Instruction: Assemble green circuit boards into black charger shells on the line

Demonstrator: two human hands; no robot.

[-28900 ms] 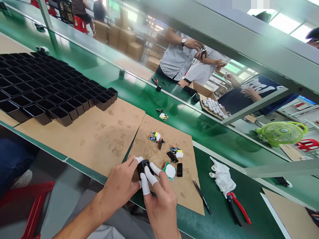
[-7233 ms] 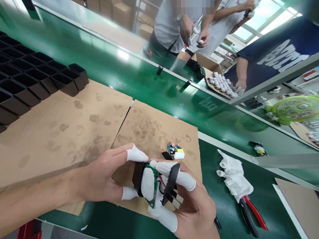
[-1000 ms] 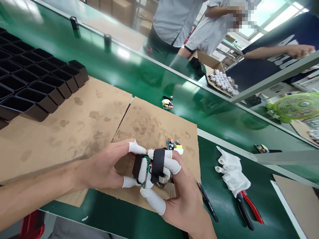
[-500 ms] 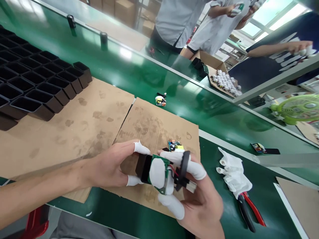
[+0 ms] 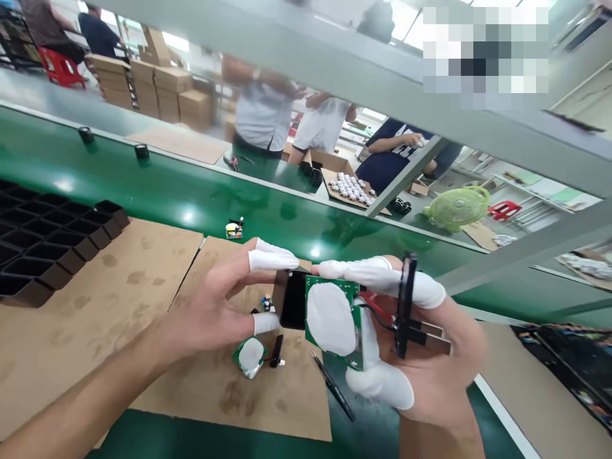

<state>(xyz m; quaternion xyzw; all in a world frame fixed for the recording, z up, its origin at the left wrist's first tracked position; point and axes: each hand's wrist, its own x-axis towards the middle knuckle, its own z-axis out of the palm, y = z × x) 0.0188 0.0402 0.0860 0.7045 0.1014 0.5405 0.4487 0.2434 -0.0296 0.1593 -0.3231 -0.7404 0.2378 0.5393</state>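
Observation:
My left hand [image 5: 215,299], with white finger cots on thumb and fingers, grips a small black plastic case [image 5: 293,299], its opening facing right. My right hand [image 5: 444,357], also in finger cots, holds a green circuit board [image 5: 356,357] by its edges. A white pad [image 5: 331,319] covers most of the board's face. The board's left edge is at the case's mouth; how far it goes in cannot be told. Red and black wires [image 5: 375,312] run from the board to a black end plate [image 5: 406,306] with metal prongs, lying against my right fingers.
On the cardboard [image 5: 229,408] lie another white-padded board [image 5: 251,356] and a black pen-like tool [image 5: 337,389]. Rows of black cases [image 5: 57,242] stand at left. One more board [image 5: 234,229] sits behind. Across the bench are co-workers [image 5: 268,108], a metal beam [image 5: 411,175] and a green fan [image 5: 456,207].
The view has turned upward and to the right. Both hands keep hold of the case and board, now turned so the padded face shows more fully. The pliers have left view.

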